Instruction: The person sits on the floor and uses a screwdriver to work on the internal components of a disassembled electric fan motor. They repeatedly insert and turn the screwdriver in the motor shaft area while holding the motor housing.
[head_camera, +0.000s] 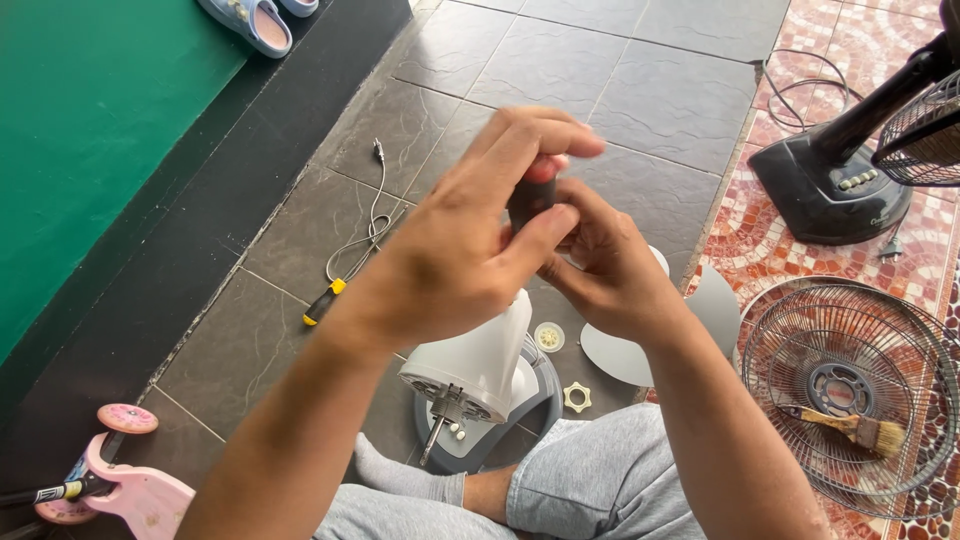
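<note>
Far left: a green mat (90, 130) with a dark border, a pale blue sandal (250, 22) at its top edge. Lower left corner: a pink toy scooter (120, 480) lying on the dark tiled floor (620, 70). Further right on the tiles, a screwdriver with a yellow and black handle (322, 302), next to a thin white cable (365, 235) looping toward the top.

In the centre, left hand (470, 250) raised above the lap, fingers curled around a dark cylindrical part (528, 200), thumb pressed against its side. Right hand (610, 265) just beside it, fingers touching the same dark part from below and behind; exact hold hidden by the left hand, so cannot tell how firmly closed. Dark part thus held between both hands, above the white fan motor housing (480, 365).

Below the hands, that housing standing on a grey round fan base (535, 390), metal shaft pointing toward the lap. Near it on the floor, a small round white cap (549, 337) and a white plastic nut (577, 397). Grey fan blades (700, 310) lying partly behind the right forearm.

Right: a wire fan guard (850, 390) flat on the patterned red tiles, a paintbrush (850, 425) resting inside it. Upper right: a black standing fan (840, 170) with its cord trailing away.
</note>
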